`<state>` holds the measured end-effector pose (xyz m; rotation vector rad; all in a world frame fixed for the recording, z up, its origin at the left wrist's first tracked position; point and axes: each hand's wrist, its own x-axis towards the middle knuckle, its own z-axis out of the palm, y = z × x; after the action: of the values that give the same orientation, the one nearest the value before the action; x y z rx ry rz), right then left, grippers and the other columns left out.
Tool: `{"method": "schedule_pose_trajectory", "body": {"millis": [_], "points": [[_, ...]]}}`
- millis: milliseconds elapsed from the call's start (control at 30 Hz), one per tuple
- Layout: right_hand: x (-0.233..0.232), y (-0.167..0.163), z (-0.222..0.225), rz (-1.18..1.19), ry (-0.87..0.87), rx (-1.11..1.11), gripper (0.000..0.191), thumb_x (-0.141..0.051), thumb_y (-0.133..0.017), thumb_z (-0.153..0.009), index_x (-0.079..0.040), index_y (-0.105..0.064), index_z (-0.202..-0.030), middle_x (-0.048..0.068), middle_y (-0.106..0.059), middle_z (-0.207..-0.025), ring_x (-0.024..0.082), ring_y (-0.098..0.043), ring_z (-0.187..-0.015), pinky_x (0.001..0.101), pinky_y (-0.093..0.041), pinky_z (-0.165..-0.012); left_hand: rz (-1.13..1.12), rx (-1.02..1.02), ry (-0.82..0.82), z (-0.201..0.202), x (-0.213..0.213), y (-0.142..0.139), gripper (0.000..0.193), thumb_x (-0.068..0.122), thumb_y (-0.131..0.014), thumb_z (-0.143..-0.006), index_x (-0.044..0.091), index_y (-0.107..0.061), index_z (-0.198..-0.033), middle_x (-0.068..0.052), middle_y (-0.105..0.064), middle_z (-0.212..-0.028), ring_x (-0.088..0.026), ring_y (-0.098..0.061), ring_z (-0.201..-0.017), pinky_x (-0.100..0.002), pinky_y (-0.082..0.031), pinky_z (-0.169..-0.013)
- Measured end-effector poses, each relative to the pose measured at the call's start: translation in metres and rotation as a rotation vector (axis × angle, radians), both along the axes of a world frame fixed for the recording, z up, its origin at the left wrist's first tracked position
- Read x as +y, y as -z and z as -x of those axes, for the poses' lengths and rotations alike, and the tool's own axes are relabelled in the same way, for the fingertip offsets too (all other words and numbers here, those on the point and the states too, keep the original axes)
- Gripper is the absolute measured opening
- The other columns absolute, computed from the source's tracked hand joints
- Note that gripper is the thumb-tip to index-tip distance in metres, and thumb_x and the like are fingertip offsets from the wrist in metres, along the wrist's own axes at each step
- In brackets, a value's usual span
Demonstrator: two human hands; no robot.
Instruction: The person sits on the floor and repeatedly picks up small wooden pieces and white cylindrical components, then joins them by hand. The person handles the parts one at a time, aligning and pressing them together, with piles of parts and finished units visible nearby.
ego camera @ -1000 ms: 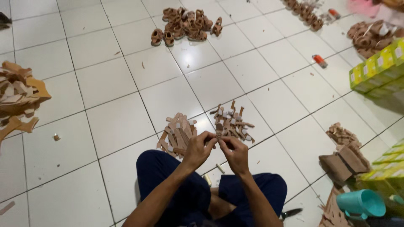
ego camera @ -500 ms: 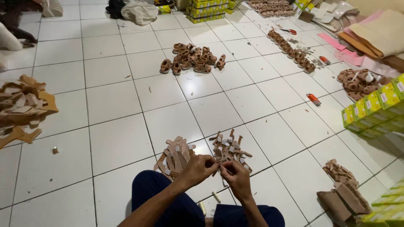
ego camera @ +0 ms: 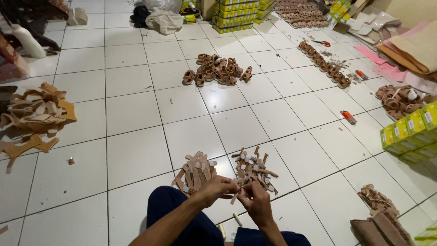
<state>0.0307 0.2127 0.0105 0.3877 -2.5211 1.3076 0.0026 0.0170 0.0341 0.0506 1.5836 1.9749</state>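
My left hand (ego camera: 217,187) and my right hand (ego camera: 254,200) meet low in the head view, both pinching one small tan strap piece (ego camera: 235,197) between the fingertips. Just beyond my left hand lies a neat pile of tan straps (ego camera: 196,171) with pale tabs. Beyond my right hand sits a looser heap of similar straps (ego camera: 254,169). My knees in dark trousers (ego camera: 170,205) show under my forearms.
A heap of small brown sandals (ego camera: 218,71) lies mid-floor, and a row of sandals (ego camera: 324,63) runs at right. Tan cut-outs (ego camera: 36,114) pile at left. Yellow-green boxes (ego camera: 409,132), an orange lighter (ego camera: 348,117) and brown pieces (ego camera: 378,214) sit at right.
The view has tilted up, showing more of the far floor. My hands stay together over my knees, still working the same small strap piece.
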Motion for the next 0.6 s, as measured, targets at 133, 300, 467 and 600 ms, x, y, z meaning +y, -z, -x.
{"method": "schedule_pose_trajectory", "body": {"millis": [133, 300, 467, 600], "points": [[0.014, 0.011, 0.010, 0.405, -0.008, -0.400, 0.017, -0.015, -0.072, -0.093, 0.000, -0.073, -0.085, 0.002, -0.064, -0.069, 0.007, -0.051, -0.059, 0.0241, -0.041, -0.052, 0.048, 0.057, -0.031, -0.002, 0.008, 0.005, 0.027, 0.024, -0.080, -0.086, -0.001, -0.076, -0.098, -0.008, -0.075, -0.089, -0.013, -0.067, -0.083, -0.029, -0.054, -0.075], [0.024, 0.013, 0.025, 0.492, -0.050, -0.420, 0.019, -0.015, -0.071, -0.094, 0.003, -0.075, -0.090, 0.001, -0.065, -0.072, 0.007, -0.053, -0.063, 0.0236, -0.041, -0.056, -0.046, 0.091, -0.126, 0.005, 0.018, 0.008, 0.035, 0.018, -0.083, -0.090, -0.006, -0.066, -0.109, -0.017, -0.077, -0.095, -0.020, -0.063, -0.082, -0.031, -0.050, -0.072], [0.021, -0.010, 0.034, 0.527, -0.028, -0.360, 0.023, -0.016, -0.070, -0.092, 0.000, -0.076, -0.107, 0.005, -0.078, -0.089, 0.011, -0.073, -0.081, 0.0257, -0.060, -0.074, -0.066, 0.126, -0.302, 0.019, 0.042, 0.011, 0.034, 0.018, -0.077, -0.088, 0.000, -0.072, -0.117, -0.010, -0.079, -0.105, -0.014, -0.074, -0.096, -0.029, -0.059, -0.091], [0.016, -0.028, 0.042, 0.395, -0.018, -0.218, 0.023, -0.015, -0.074, -0.089, -0.001, -0.075, -0.108, 0.005, -0.079, -0.096, 0.011, -0.075, -0.084, 0.0261, -0.060, -0.074, -0.311, -0.032, -0.367, 0.036, 0.052, 0.018, 0.031, 0.015, -0.076, -0.090, -0.001, -0.074, -0.117, -0.008, -0.076, -0.103, -0.015, -0.069, -0.092, -0.031, -0.055, -0.088]]}}
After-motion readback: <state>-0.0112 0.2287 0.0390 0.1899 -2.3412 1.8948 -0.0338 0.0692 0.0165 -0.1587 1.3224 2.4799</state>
